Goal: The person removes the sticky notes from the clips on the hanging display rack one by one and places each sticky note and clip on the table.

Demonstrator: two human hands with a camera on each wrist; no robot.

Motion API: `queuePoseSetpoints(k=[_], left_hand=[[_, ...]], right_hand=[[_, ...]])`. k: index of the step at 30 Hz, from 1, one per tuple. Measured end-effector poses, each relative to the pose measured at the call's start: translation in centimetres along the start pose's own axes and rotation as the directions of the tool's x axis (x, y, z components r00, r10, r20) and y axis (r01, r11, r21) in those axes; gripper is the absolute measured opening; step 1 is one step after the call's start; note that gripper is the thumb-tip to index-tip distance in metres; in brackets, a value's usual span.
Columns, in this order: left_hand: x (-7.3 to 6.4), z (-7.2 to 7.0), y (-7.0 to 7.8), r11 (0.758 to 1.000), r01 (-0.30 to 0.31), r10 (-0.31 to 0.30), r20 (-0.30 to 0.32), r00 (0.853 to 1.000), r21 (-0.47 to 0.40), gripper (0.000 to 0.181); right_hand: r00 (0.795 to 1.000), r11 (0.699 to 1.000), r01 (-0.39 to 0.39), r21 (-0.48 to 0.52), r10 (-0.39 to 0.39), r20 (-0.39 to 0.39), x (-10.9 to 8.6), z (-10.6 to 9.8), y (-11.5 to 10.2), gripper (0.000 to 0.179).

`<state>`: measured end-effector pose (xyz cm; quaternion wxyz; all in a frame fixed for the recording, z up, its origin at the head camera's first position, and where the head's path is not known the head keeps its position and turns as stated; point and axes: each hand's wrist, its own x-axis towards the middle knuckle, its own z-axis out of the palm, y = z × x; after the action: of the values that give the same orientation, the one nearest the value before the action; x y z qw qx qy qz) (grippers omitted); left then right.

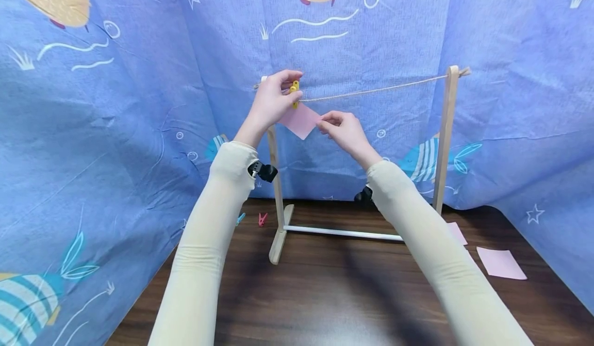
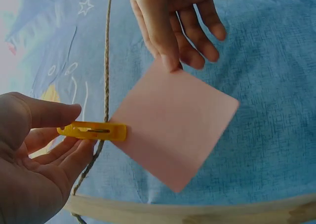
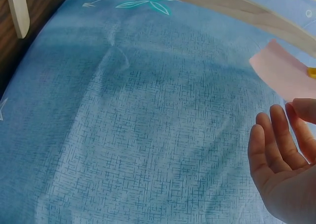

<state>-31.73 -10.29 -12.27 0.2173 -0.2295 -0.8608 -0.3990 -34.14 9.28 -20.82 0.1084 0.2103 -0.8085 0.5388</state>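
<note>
A square pink paper [image 2: 175, 123] hangs by one corner at the cord [image 1: 371, 92], near its left end. The yellow clothespin [image 2: 94, 130] sits over the cord and that corner. My left hand [image 1: 274, 98] pinches the clothespin's handle end between thumb and fingers. My right hand [image 1: 345, 132] pinches another corner of the paper between thumb and index finger. In the right wrist view, the right hand's other fingers [image 3: 279, 140] are loosely bent, and only the edge of the clothespin shows.
Wooden posts [image 1: 445, 139] hold the cord at both ends, joined low down by a white rod [image 1: 343, 232]. Pink papers [image 1: 501, 263] lie on the dark table [image 1: 325, 294] at right. A red clothespin [image 1: 262, 219] and a blue one [image 1: 240, 218] lie left. Blue printed cloth [image 1: 371, 36] surrounds the table.
</note>
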Motion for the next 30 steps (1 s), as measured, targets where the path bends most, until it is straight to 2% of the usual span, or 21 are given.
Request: queuePoseSetpoints(k=[8,16,24,30], left_hand=[[-0.17,-0.28,-0.39,1.0,0.028,-0.028,0.025,0.999,0.003,0.046],[-0.26,-0.2,-0.45,0.999,0.024,-0.024,0.005,1.0,0.038,0.044],[-0.43,-0.26,-0.5,1.0,-0.012,0.013,-0.071,0.997,0.015,0.039],[-0.4,-0.29,-0.48,0.997,-0.074,0.068,-0.154,0.986,-0.033,0.034]], right_hand=[[1.0,1.0,0.007,0.015,-0.007,-0.004,0.03,-0.16,0.09,0.026],[1.0,1.0,0.007,0.006,-0.007,-0.017,-0.01,-0.18,0.24,0.025],[0.999,0.998,-0.03,0.054,0.031,-0.01,0.28,-0.18,0.19,0.024],[0.999,0.996,-0.033,0.082,0.035,-0.019,0.46,-0.42,0.15,0.025]])
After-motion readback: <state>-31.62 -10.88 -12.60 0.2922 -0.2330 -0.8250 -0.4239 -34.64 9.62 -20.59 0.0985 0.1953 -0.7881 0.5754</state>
